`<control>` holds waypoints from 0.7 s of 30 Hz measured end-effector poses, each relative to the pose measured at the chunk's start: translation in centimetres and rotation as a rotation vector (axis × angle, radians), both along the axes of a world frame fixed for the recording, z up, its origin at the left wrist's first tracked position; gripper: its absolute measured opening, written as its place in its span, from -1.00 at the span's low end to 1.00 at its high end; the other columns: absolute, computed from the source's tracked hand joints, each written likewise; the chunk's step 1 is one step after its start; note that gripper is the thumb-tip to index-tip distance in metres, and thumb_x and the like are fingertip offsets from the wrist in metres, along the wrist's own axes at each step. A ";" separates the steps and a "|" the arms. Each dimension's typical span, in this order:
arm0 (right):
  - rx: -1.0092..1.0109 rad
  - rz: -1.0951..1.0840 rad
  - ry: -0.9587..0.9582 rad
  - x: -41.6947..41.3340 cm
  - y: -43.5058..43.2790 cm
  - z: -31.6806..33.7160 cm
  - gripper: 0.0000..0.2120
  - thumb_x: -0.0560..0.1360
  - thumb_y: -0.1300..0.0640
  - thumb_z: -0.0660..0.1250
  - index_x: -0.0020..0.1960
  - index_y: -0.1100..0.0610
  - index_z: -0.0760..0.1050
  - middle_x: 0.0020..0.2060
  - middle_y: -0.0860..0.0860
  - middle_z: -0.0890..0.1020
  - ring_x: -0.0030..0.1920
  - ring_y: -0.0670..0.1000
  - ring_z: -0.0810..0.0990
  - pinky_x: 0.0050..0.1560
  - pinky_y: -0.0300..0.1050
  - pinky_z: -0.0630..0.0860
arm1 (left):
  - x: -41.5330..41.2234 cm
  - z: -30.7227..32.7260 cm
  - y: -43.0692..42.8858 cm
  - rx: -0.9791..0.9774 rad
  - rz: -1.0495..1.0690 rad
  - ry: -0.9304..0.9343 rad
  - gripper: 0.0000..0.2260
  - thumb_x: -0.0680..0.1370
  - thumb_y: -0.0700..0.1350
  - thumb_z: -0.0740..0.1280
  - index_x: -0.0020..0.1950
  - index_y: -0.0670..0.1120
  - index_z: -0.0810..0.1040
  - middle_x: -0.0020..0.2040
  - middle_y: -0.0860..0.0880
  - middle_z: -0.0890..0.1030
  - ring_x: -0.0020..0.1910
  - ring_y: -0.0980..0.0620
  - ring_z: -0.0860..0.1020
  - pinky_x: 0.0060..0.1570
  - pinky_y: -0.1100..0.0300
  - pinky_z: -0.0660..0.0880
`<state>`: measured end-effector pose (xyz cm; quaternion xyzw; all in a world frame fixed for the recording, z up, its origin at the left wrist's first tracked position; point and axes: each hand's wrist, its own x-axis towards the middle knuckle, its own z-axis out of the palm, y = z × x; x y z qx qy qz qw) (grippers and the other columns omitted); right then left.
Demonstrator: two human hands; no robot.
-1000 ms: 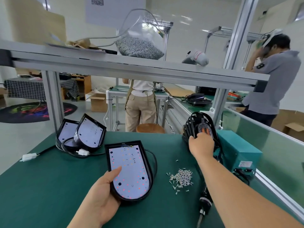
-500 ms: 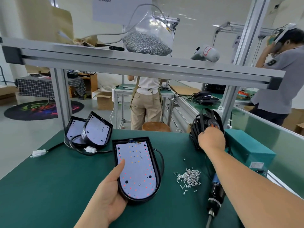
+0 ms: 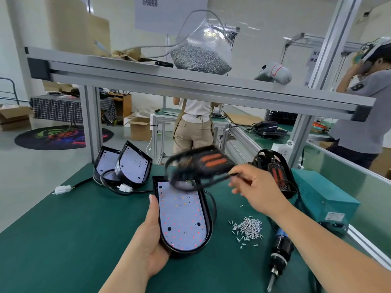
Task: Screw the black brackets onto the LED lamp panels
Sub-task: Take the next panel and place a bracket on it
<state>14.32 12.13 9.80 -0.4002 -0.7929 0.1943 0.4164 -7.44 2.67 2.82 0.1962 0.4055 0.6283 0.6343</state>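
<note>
- Here, an LED lamp panel (image 3: 182,216) lies face up on the green table (image 3: 63,240), its rounded end toward the person.
- The left hand (image 3: 152,246) grips the panel at its near left edge. The thumb lies along the left rim and the other fingers are hidden under the housing.
- The right hand (image 3: 258,191) pinches a black bracket (image 3: 198,166) by its right edge, above the panel's far end.
- The bracket is motion-blurred, with orange slots showing. Whether it touches the panel cannot be told.
- The two hands are well apart: one at the panel's near left, the other beyond its far right corner.
- Right of the panel, a loose pile of screws (image 3: 248,227) sits on the table, and an electric screwdriver (image 3: 279,252) lies just beyond it.
- Further right of the panel's far end, a stack of brackets (image 3: 275,172) stands just beside a teal box (image 3: 321,197).
- Off the panel's far left corner, two more panels (image 3: 127,166) lean together. A white connector (image 3: 61,189) on a black cable lies further left.
- Above and behind the panel, a clear bag (image 3: 198,53) of screws rests on an aluminium shelf (image 3: 148,81).
</note>
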 end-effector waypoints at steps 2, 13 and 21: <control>0.071 0.077 -0.186 -0.3 -0.7 -0.1 -0.78 0.53 0.30 0.39 -0.05 -0.03 0.59 -0.27 -0.06 0.68 -0.26 -0.10 0.65 -0.15 -0.28 0.53 | -0.1 -0.1 0.1 0.000 -0.020 -0.008 -0.32 0.43 0.39 0.14 0.28 -0.06 0.62 0.18 -0.13 0.68 0.14 -0.11 0.66 0.21 -0.07 0.48; -0.201 0.126 0.085 -4.2 -0.7 0.0 -0.89 0.54 0.18 0.25 -0.13 0.01 0.46 -0.29 -0.07 0.50 -0.30 -0.12 0.41 -0.20 -0.18 0.38 | -0.2 -0.6 0.3 0.074 -0.180 0.021 -0.43 0.50 0.32 0.17 0.18 -0.07 0.70 0.23 -0.18 0.65 0.20 -0.19 0.63 0.21 -0.10 0.48; -0.003 -0.168 -0.051 -9.1 -1.3 -3.0 -0.95 0.63 0.12 0.21 -0.01 0.07 0.40 0.00 -0.09 0.48 -0.01 -0.13 0.47 0.02 -0.25 0.34 | 0.0 -1.1 0.4 0.107 -0.108 -0.004 -0.51 0.47 0.16 0.32 0.23 -0.15 0.66 0.18 -0.24 0.66 0.16 -0.23 0.64 0.18 -0.12 0.52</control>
